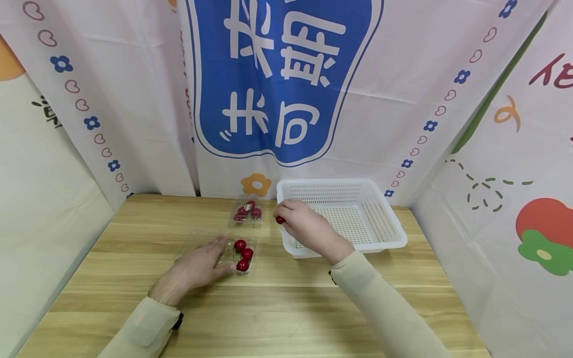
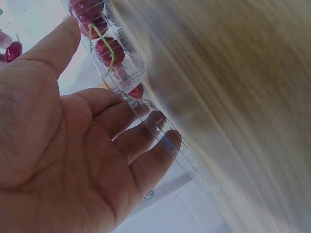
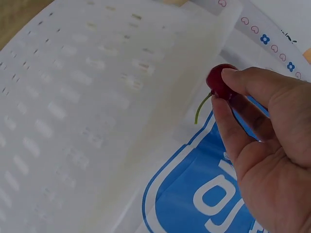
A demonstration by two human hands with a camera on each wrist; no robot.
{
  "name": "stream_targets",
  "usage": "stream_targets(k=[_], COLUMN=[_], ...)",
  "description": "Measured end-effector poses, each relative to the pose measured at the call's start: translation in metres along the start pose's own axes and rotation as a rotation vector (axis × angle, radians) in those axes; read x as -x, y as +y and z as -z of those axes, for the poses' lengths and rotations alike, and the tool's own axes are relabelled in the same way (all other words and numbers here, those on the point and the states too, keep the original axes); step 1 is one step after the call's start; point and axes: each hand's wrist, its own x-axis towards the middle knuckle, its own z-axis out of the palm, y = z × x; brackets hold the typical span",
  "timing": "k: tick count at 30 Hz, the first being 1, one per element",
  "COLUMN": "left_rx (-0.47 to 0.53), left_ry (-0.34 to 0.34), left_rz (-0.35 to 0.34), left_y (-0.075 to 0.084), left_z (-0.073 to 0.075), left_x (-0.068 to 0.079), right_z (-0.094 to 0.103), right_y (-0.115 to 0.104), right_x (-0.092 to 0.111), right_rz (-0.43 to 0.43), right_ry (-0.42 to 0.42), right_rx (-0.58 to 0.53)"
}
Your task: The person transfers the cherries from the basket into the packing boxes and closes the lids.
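My right hand point(image 1: 309, 226) pinches a dark red cherry point(image 3: 221, 81) between thumb and fingers at the left rim of a white plastic basket point(image 1: 380, 244). A green stem hangs from that cherry in the right wrist view. On the table, a clear plastic clamshell box point(image 2: 138, 68) lies with its lid folded out to the left, several cherries point(image 1: 243, 253) inside. My left hand point(image 1: 197, 266) rests on this box, fingers over the lid and thumb at the near edge, spread rather than curled.
Behind the box stands another clear container point(image 1: 248, 221) of cherries, with a small sticker on top. The wooden table point(image 1: 286, 308) ends at a printed cloth point(image 1: 147, 99) hanging at the back. More cloth hangs on both sides.
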Motion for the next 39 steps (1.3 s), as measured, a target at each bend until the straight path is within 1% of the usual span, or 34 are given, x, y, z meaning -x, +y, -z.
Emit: stream_targets(k=[5,17,24,29,32,36,39], left_rx=[0.004,0.005,0.001,-0.002,-0.005,0.000,0.005], left_ry=[0.003,0.013,0.014,0.019,0.021,0.022,0.024], left_rz=[-0.002,-0.010,-0.015,-0.017,-0.018,-0.017,-0.016], left_y=[0.000,0.000,0.000,0.000,0.000,0.000,0.000], left_z=[0.000,0.001,0.001,0.000,0.000,0.001,0.002], left_x=[0.000,0.001,0.001,0.001,0.002,0.002,0.002], right_z=[-0.006,-0.023,-0.038,-0.051,-0.060,-0.072,-0.079], right_y=[-0.013,-0.044,-0.060,-0.067,-0.070,-0.072,-0.074], right_x=[-0.007,-0.020,-0.024,-0.027,-0.029,-0.032,-0.035], right_rz=[0.036,0.076,0.065,0.072,0.056,0.028,0.024], right_ry=[0.001,-0.027,-0.094,-0.102,-0.121,-0.169,-0.201], right_rx=[-0.002,-0.044,-0.014,-0.005,-0.024,-0.073,-0.068])
